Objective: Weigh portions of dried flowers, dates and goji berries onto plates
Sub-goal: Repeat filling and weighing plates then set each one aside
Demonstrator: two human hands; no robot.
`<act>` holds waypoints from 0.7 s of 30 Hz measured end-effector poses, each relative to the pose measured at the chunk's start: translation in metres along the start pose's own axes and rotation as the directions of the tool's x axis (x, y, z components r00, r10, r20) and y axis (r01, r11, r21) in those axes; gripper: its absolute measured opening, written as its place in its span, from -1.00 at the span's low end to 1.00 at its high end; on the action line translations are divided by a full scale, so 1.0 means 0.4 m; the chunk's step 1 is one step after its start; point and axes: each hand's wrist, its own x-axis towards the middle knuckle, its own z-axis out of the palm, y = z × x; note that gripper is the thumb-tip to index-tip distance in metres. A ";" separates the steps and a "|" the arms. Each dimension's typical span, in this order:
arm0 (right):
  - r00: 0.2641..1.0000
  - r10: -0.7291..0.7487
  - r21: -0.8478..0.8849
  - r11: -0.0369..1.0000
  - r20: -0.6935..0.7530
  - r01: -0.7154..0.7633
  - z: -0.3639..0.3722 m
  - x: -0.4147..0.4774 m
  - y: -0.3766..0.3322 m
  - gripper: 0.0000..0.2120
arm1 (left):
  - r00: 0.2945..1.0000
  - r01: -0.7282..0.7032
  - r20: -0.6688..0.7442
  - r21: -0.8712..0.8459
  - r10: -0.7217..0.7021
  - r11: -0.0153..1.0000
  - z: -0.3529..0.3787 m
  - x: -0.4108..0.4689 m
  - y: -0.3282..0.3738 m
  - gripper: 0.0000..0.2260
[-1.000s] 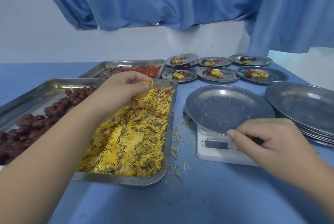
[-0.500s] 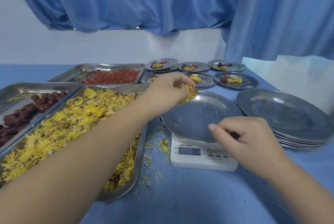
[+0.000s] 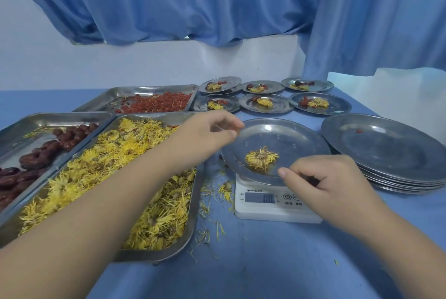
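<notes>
A dried yellow flower [image 3: 261, 159] lies in the steel plate [image 3: 284, 133] that rests on a white digital scale [image 3: 272, 204]. My left hand [image 3: 212, 129] hovers over the plate's left rim, fingers loosely parted and holding nothing. At the plate's near right rim, my right hand [image 3: 321, 178] pinches the edge with the thumb on top. A tray of dried flowers [image 3: 115, 168] sits under my left forearm. The dates tray [image 3: 36, 153] is at the far left, and the goji berries tray [image 3: 154, 103] is behind.
Several filled small plates [image 3: 265, 103] stand in two rows at the back. A stack of empty plates [image 3: 386, 149] sits to the right of the scale, with one red berry on top. Loose petals [image 3: 217, 192] litter the blue table between tray and scale.
My left hand carried a flower from the tray to the plate on the scale and let it go. My right hand has stayed on the plate's rim.
</notes>
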 end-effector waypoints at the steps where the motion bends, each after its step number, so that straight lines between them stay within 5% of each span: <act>1: 1.000 0.004 0.003 1.000 0.005 -0.004 0.001 -0.001 0.000 -0.59 | 1.000 0.014 -0.025 -0.012 -0.015 1.000 -0.007 -0.008 -0.007 -0.86; 6: 1.000 -0.008 0.004 1.000 0.010 0.008 0.007 -0.003 -0.003 -0.58 | 0.984 0.044 -0.177 0.228 -0.003 0.973 -0.016 -0.073 -0.051 -0.89; 9: 1.000 -0.012 0.004 1.000 0.004 0.012 0.010 -0.003 -0.005 -0.58 | 0.994 -0.103 0.034 0.513 0.100 0.852 -0.008 -0.109 -0.063 -0.89; 12: 1.000 -0.011 0.004 1.000 0.008 0.011 0.010 -0.004 -0.007 -0.58 | 0.968 -0.229 0.216 0.560 0.126 0.796 0.012 -0.115 -0.071 -0.84; 16: 1.000 -0.014 0.008 1.000 0.004 0.014 0.008 -0.006 -0.006 -0.55 | 0.973 -0.166 0.231 0.677 0.007 0.717 0.059 -0.106 -0.082 -0.70; 21: 1.000 -0.003 0.014 1.000 0.011 0.003 0.011 -0.005 -0.005 -0.57 | 0.976 -0.188 0.217 0.747 0.034 0.638 0.080 -0.090 -0.067 -0.73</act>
